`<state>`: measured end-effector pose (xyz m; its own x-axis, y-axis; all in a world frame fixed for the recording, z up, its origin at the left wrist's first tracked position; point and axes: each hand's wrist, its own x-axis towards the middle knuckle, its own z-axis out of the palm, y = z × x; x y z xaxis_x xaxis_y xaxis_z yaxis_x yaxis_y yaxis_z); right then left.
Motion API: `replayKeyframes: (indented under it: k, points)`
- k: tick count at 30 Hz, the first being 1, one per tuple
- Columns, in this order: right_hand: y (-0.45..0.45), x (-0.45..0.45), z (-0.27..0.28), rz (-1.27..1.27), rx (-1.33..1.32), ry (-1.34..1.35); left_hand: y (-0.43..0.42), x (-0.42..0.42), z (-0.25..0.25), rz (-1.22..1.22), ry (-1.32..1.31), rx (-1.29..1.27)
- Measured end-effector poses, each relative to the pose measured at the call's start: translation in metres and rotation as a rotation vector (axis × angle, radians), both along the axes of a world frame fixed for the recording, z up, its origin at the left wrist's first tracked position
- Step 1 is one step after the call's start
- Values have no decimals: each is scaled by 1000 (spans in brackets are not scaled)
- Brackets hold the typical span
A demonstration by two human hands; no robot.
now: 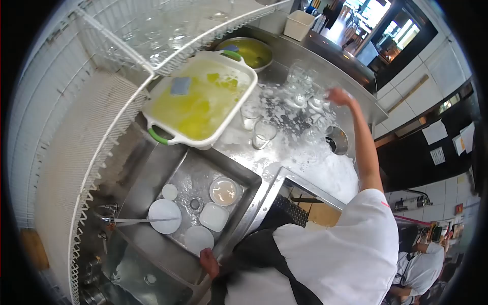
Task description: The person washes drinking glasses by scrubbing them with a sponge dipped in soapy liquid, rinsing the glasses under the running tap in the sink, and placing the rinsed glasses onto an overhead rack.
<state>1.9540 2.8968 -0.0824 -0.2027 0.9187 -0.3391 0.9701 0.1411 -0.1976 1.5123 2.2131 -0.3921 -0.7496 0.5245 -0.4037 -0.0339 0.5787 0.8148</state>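
Note:
My right hand (339, 96) reaches over the far right of the steel counter, beside several soapy glasses (315, 101). Its fingers are small and blurred, so any grip on a glass cannot be made out. Low in the view, my left hand (209, 263) is at the front edge of the sink, next to a white round dish (199, 239); its fingers look curled, and whether they hold anything is unclear. In the sink also lie a white plate (165, 216), a square dish (214, 217), a bowl with cloudy liquid (223, 191) and a small cup (170, 191).
A white tub (249, 89) of yellow-green soapy water stands behind the sink, with a steel bowl (259, 53) beyond. A wire rack (147, 66) with glasses hangs at the left. Foam (330, 170) covers part of the counter. Another person (424, 264) is at lower right.

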Motion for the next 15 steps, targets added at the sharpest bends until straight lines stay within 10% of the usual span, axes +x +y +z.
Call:
replayKeyframes:
  k: [4,7,15]
  points:
    - [-60,54,-100,220,68,-157,72,2,57,-368,195,-119]
    - [-89,50,-127,-344,-79,427,130,-12,68,-690,433,-228]
    - [-49,-6,-165,-322,-106,901,374,68,193,-740,503,429]
